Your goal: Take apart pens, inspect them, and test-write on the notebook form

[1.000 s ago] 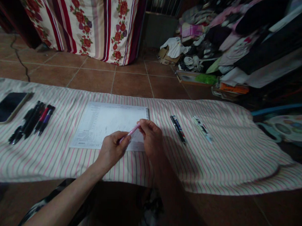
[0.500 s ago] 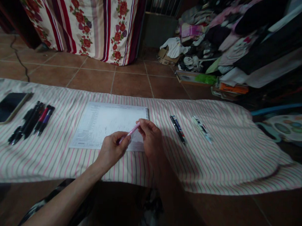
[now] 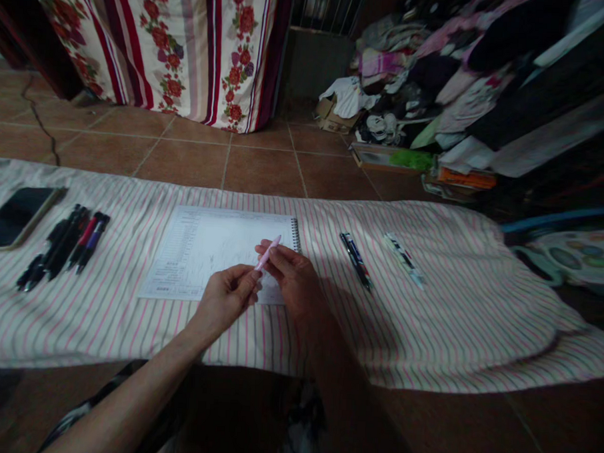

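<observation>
A pink pen (image 3: 267,253) is held between both hands above a spiral-bound notebook (image 3: 181,248) with a printed page. My left hand (image 3: 229,293) pinches its lower end. The fingers of my right hand (image 3: 294,273) close around the pen's upper part, and its tip pokes out above them. Right of the notebook lie dark pens (image 3: 355,261) side by side, and farther right light-coloured pens (image 3: 404,259). On the left, several black pens (image 3: 55,246) lie in a group with a red pen (image 3: 84,237) and a purple pen (image 3: 93,243).
A phone (image 3: 17,217) lies at the left end of the striped cloth (image 3: 468,314) covering the low table. Beyond are a tiled floor (image 3: 185,158), a floral curtain (image 3: 189,48) and a heap of clothes (image 3: 419,71). A patterned seat (image 3: 581,255) stands at the right.
My right hand has shifted its grip down the pen and a little left, so the pen's upper end now shows above the fingers. The pen is tilted more upright.
</observation>
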`<state>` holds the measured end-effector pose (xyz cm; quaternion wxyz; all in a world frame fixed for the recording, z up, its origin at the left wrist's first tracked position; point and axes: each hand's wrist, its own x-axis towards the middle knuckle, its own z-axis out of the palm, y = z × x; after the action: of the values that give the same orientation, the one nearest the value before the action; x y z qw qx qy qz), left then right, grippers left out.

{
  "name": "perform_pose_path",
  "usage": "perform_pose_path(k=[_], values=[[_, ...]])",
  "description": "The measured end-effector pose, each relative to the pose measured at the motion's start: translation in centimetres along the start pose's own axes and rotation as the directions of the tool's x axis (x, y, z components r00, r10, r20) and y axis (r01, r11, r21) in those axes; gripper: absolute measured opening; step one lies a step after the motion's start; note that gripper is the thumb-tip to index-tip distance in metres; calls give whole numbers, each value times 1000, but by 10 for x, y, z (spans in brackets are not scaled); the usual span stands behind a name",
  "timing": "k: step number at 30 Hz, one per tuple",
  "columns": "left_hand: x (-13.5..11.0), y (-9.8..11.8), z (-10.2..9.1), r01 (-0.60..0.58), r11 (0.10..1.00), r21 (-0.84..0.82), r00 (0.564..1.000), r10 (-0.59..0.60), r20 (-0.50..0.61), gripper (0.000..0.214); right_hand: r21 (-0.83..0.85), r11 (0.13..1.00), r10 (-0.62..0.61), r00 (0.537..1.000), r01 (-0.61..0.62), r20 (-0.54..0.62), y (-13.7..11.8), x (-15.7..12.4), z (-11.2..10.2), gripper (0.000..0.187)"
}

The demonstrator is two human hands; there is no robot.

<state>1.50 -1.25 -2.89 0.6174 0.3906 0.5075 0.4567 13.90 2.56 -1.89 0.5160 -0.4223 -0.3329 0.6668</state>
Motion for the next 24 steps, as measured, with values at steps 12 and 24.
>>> perform_pose_path(k=[12,24], values=[[2,-6,-4,-120,984,130,990,128,-57,28,-104,994,-32,998,26,-55,4,1,1,29],[0,4,-2,-64,997,52,997,66,-43,33,-70,997,-22,999,25,43,8,1,0,25]])
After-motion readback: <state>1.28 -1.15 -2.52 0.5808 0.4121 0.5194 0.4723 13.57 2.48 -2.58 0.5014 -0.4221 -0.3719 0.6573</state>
